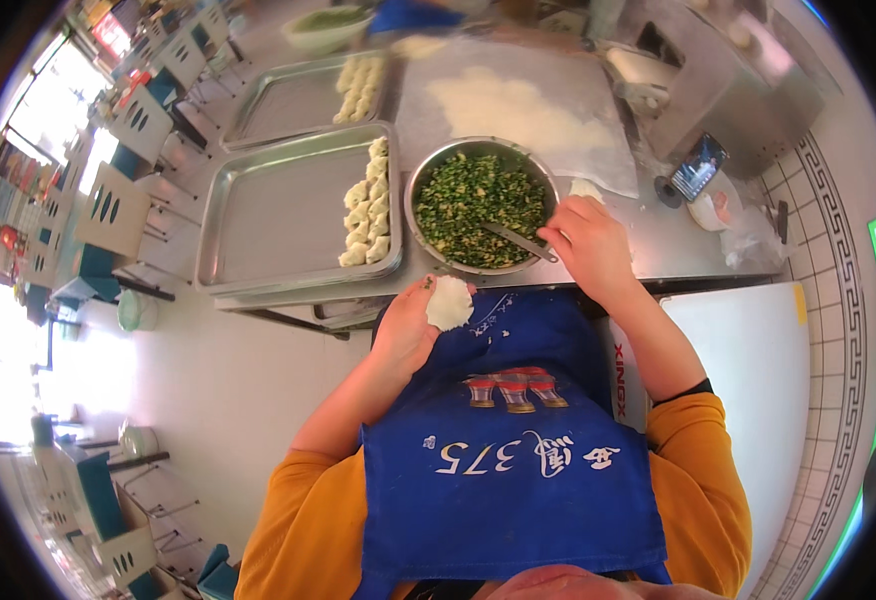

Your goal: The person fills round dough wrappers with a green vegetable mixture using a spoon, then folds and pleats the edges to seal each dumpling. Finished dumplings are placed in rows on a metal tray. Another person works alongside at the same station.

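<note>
A round dough wrapper (450,304) lies in my left hand (408,326), just in front of the counter's edge. Specks of green filling cling to the fingers. Beyond it stands a steel bowl (413,217) of chopped green filling (475,195). A metal spoon or spatula (516,240) leans in the filling, its handle end at the bowl's right rim. My right hand (584,240) is at that handle end, fingers bent; whether they grip it is unclear. Another wrapper (586,189) lies partly hidden behind this hand. Left of the bowl, folded dumplings (366,214) line the right side of a metal tray (209,225).
A second tray (239,112) with dumplings stands behind the first. Whitish sheeting (610,142) bears many floury wrappers (513,109). At the right are a phone (699,169) on a stand, a plastic bag (749,244) and a machine (640,79). A white appliance (738,360) stands below the counter.
</note>
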`<action>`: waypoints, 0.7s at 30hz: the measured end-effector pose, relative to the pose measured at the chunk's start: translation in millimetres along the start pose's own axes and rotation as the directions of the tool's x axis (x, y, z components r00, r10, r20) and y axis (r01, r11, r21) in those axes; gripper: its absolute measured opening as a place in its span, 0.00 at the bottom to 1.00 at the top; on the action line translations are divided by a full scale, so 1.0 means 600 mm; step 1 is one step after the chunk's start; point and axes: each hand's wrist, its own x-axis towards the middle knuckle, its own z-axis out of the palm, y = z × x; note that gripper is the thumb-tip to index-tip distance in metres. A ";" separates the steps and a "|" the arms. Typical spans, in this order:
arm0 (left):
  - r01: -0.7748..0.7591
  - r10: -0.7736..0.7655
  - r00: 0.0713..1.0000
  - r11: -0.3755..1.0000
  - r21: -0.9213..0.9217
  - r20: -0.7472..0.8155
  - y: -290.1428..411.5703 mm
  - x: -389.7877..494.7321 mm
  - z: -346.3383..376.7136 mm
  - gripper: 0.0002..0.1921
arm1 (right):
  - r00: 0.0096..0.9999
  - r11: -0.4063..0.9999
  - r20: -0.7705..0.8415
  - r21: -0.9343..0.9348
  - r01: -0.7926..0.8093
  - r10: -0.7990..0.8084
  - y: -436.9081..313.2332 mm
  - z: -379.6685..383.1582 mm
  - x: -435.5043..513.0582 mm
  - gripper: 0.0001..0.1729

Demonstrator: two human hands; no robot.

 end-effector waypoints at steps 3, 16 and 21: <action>-0.038 0.033 0.994 0.998 -0.047 -0.100 0.003 -0.001 -0.002 0.16 | 0.977 0.997 0.205 -0.073 -0.037 0.051 0.000 -0.001 -0.022 0.15; -0.143 0.109 0.971 0.978 -0.155 -0.214 0.001 -0.007 0.026 0.15 | 0.996 0.998 0.089 -0.056 0.032 -0.027 0.038 0.021 0.030 0.08; -0.112 0.076 0.984 0.967 -0.229 -0.161 -0.014 -0.009 0.037 0.16 | 0.947 1.000 0.320 0.003 -0.013 0.011 0.038 -0.051 0.032 0.11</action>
